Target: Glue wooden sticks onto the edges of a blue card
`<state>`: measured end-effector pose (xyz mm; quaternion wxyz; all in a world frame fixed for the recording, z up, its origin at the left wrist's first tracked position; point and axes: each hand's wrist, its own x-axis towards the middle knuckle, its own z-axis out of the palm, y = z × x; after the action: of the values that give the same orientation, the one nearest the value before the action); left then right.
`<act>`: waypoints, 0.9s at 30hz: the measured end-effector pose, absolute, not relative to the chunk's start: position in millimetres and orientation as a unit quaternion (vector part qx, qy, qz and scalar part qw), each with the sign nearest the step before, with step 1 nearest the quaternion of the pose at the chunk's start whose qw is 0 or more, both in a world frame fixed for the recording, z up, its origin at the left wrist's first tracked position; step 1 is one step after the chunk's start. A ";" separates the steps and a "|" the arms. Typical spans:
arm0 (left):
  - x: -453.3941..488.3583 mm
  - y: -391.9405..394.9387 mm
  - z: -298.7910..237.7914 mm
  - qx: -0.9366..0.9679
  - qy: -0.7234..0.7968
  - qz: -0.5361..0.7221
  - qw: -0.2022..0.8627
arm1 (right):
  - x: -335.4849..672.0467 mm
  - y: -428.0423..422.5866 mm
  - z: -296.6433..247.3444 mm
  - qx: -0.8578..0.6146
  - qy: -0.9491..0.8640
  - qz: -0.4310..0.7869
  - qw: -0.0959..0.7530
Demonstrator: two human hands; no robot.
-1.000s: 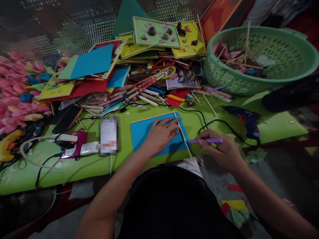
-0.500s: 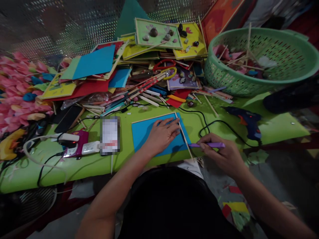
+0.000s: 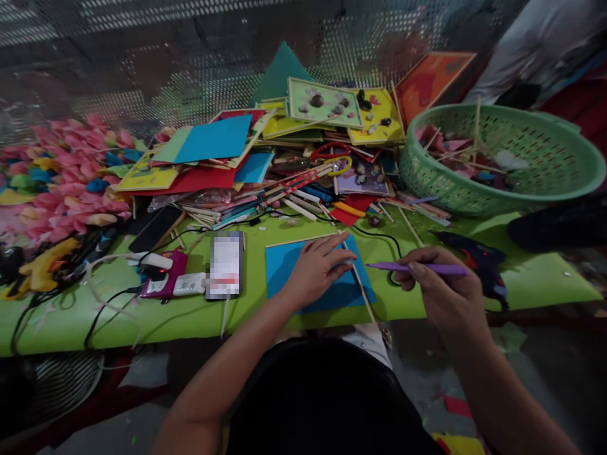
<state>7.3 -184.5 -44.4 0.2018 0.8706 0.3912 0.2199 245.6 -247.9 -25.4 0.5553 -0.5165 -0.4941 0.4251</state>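
Observation:
A blue sheet (image 3: 289,268) lies flat on the green table (image 3: 190,313) in front of me, with thin wooden sticks along its top and right edges. My left hand (image 3: 320,268) rests flat on the sheet, fingers stretched toward the right stick (image 3: 363,291). My right hand (image 3: 443,287) is closed around a purple pen-like tool (image 3: 417,268), held level just right of the sheet, its tip pointing left toward the stick.
A green plastic basket (image 3: 521,183) with scraps stands at the back right. A dark glue gun (image 3: 474,260) and black cable lie behind my right hand. A phone (image 3: 224,265), a charger block and cables sit left. Coloured sheets, sticks and pink paper flowers (image 3: 57,183) pile up behind.
My right hand has lifted and drawn slightly right with the purple tool. The left hand stays on the blue sheet. The view has tilted up a little.

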 end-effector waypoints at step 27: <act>4.2 -199.3 -43.9 0.874 0.392 0.275 0.076 | 172.2 -220.4 -24.2 -0.497 -0.332 0.528 0.603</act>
<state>4.2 -199.3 -43.9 0.0758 0.8743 0.3925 0.2753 172.2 -220.4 -24.2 0.6035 -0.4968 -0.3320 0.5280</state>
